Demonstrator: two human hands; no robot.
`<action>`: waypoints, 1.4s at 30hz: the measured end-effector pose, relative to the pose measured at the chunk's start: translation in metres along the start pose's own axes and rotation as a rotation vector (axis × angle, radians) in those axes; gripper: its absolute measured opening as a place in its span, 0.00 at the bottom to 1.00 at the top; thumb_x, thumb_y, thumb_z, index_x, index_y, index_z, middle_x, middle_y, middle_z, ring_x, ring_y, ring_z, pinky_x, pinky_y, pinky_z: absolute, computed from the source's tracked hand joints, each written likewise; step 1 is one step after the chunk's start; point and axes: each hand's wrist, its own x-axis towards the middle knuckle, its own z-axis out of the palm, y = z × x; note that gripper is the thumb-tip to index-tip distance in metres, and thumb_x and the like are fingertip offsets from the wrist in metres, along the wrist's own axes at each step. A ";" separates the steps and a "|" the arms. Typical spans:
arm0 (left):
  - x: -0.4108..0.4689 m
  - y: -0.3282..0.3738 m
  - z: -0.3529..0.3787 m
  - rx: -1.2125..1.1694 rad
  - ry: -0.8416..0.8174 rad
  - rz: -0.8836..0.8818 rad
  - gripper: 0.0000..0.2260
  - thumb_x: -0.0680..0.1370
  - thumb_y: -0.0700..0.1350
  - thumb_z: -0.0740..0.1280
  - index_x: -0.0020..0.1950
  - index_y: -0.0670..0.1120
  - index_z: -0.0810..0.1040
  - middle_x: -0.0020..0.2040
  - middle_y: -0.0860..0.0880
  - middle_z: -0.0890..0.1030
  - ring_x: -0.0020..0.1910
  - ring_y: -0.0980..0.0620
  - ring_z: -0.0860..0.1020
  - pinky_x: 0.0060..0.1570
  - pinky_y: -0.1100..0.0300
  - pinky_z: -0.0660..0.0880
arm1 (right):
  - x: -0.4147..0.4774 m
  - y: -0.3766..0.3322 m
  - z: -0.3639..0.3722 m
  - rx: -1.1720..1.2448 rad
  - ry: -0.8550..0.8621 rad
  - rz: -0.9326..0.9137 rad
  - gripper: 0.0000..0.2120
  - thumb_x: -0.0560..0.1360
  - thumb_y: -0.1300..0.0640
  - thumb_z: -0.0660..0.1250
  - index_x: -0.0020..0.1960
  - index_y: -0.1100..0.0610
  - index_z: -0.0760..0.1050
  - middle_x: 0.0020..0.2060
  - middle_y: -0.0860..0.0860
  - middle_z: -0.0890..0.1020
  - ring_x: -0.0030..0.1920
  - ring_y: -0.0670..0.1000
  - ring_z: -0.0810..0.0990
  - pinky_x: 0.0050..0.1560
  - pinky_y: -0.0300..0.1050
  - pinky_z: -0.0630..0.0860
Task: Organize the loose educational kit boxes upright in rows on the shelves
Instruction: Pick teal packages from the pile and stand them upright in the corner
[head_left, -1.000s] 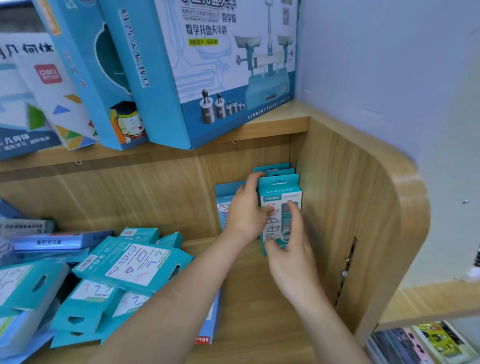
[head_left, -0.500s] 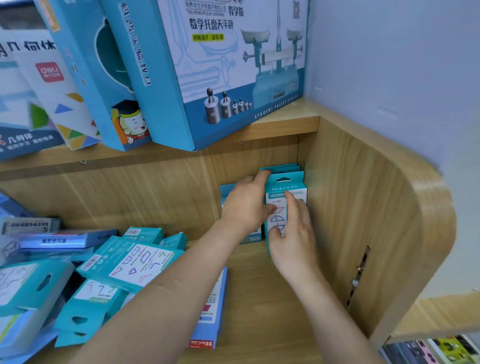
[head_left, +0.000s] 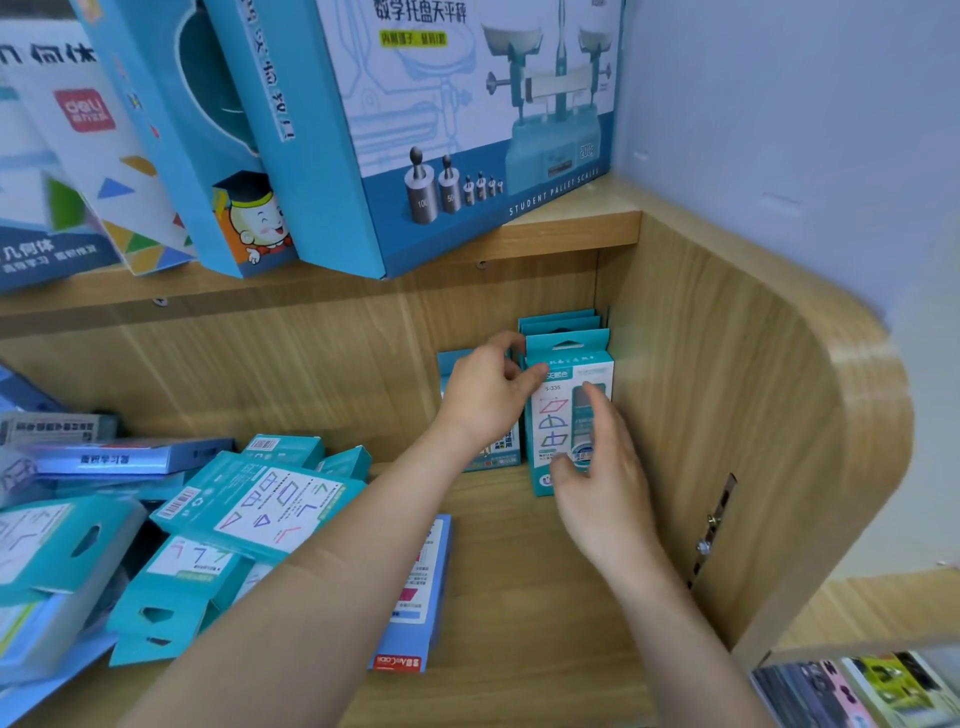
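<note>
Now your right fingers (head_left: 597, 402) lie released across the upright front box (head_left: 551, 422); your left fingers (head_left: 522, 378) curl beside it, grip unclear.

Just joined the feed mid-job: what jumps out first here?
The left hand and right hand meet at an upright teal box in the back right corner of the lower shelf. Left of them, loose teal boxes lie in a jumbled pile, and a big scale box sits on the upper shelf.

A shop: wooden shelves (head_left: 519, 236) stocked with boxed educational kits (head_left: 457, 130).
</note>
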 end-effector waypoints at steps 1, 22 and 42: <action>-0.002 0.002 -0.001 -0.003 0.007 0.006 0.15 0.77 0.49 0.68 0.62 0.47 0.72 0.33 0.55 0.77 0.31 0.60 0.75 0.28 0.70 0.67 | -0.001 0.001 0.000 0.004 0.002 0.002 0.32 0.74 0.66 0.63 0.74 0.51 0.57 0.68 0.48 0.67 0.66 0.48 0.69 0.61 0.39 0.68; -0.053 -0.004 -0.018 0.073 -0.015 0.182 0.21 0.76 0.44 0.68 0.68 0.54 0.69 0.49 0.56 0.76 0.38 0.58 0.76 0.38 0.69 0.71 | -0.009 -0.006 -0.007 0.011 0.068 -0.072 0.33 0.73 0.67 0.64 0.74 0.49 0.58 0.47 0.47 0.72 0.43 0.39 0.76 0.46 0.41 0.76; -0.020 -0.007 0.024 -0.311 -0.001 -0.189 0.08 0.80 0.44 0.63 0.57 0.44 0.73 0.52 0.43 0.82 0.46 0.46 0.82 0.44 0.47 0.80 | -0.019 0.000 -0.006 -0.076 -0.057 -0.021 0.33 0.75 0.61 0.63 0.74 0.44 0.55 0.60 0.48 0.70 0.53 0.47 0.76 0.53 0.52 0.78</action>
